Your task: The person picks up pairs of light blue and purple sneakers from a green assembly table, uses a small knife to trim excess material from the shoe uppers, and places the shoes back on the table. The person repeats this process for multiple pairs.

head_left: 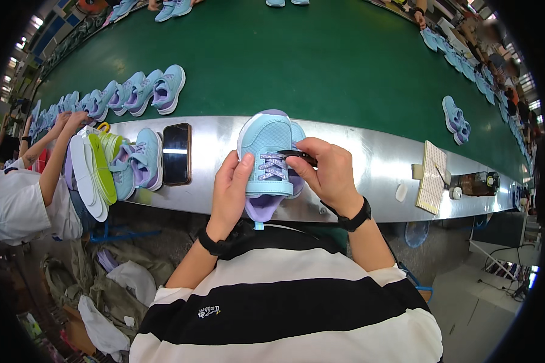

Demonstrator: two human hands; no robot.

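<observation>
A light blue sneaker (267,139) with lilac lining and patterned laces is tilted toe-up and away from me. My left hand (229,184) grips its left side, thumb on the upper near the laces. Between thumb and fingers, my right hand (330,172) pinches a slim black tool (293,155), whose tip reaches the laces; its exact kind is unclear. Partly hidden behind the held sneaker, a second light blue sneaker (297,134) shows along its right side.
On the metal ledge are a phone (177,154), another pair of sneakers (144,160), insoles (86,175), a notepad (432,178) and a dark bottle (475,183). Sneakers line the green conveyor (297,66). A co-worker (27,202) reaches in at left.
</observation>
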